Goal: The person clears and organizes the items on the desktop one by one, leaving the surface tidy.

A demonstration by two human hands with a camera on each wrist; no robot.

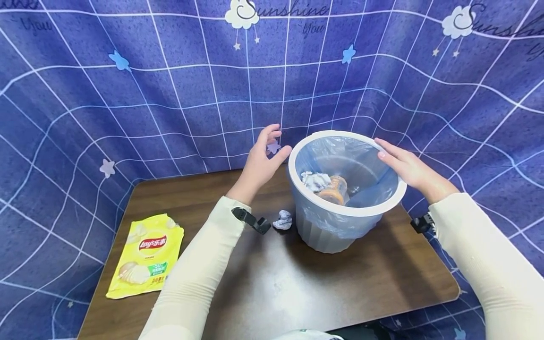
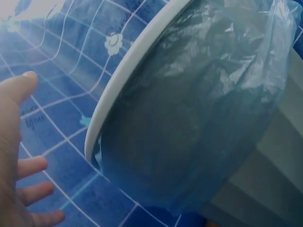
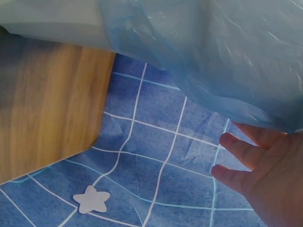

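Note:
A grey trash bin (image 1: 316, 231) with a white rim (image 1: 297, 182) stands on the table, lined with a thin blue plastic bag (image 2: 189, 118). Inside it lie crumpled white paper (image 1: 315, 181) and a clear plastic cup with an orange part (image 1: 333, 191). Left of the rim, my left hand (image 1: 264, 158) is held in the air, fingers spread and apart from the bin. My right hand (image 1: 410, 170) is at the rim's right side, fingers extended; the right wrist view shows its fingers (image 3: 241, 151) beside the bag's outside. A crumpled paper ball (image 1: 283, 220) lies by the bin's base.
A yellow Lay's chip bag (image 1: 148, 255) lies flat at the left of the brown wooden table (image 1: 263, 283). A blue gridded curtain (image 1: 170, 94) surrounds the table behind and at both sides. The table's right corner is close to the bin.

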